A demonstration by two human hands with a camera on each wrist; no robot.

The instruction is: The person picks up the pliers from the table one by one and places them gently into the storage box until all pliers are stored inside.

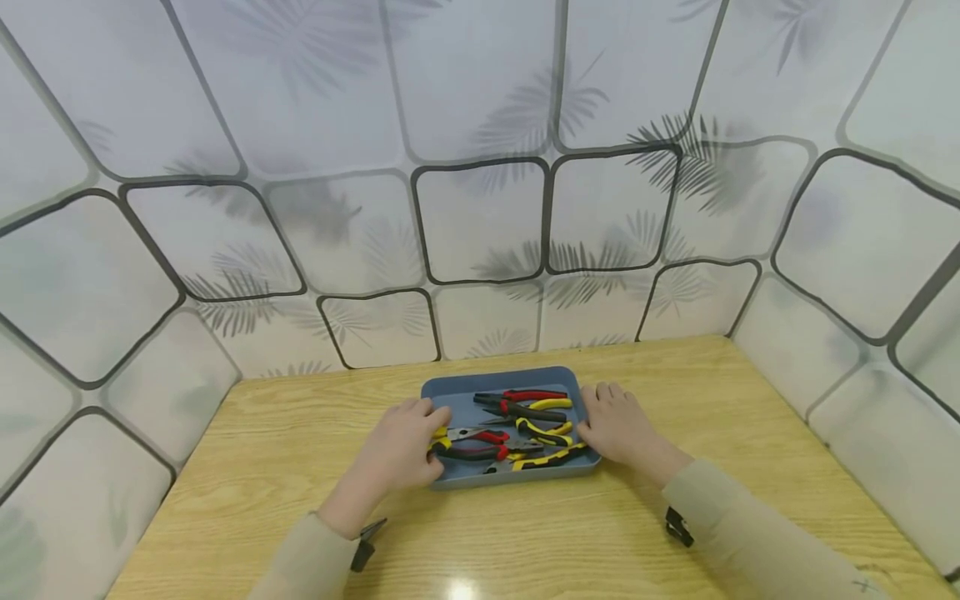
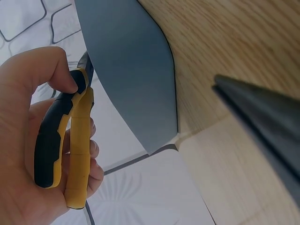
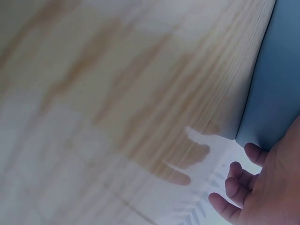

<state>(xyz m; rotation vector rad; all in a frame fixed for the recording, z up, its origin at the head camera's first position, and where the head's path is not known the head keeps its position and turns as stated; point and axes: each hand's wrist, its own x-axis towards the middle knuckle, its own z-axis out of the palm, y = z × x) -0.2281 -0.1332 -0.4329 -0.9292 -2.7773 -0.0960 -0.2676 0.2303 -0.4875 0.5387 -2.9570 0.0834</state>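
A blue-grey tray on the table holds several pliers with red, black and yellow handles. At its left end, my left hand grips a pair of pliers by yellow-and-black handles. In the left wrist view the thumb lies on one handle and the fingers curl behind; the tray wall partly hides the jaws. My right hand rests against the tray's right end with loosely bent fingers and no tool in it. Black-handled pliers and yellow-and-black pliers lie inside the tray.
The tray stands on a light wooden table. Patterned fabric walls rise behind and on both sides. Small dark devices sit under each wrist, the left one and the right one.
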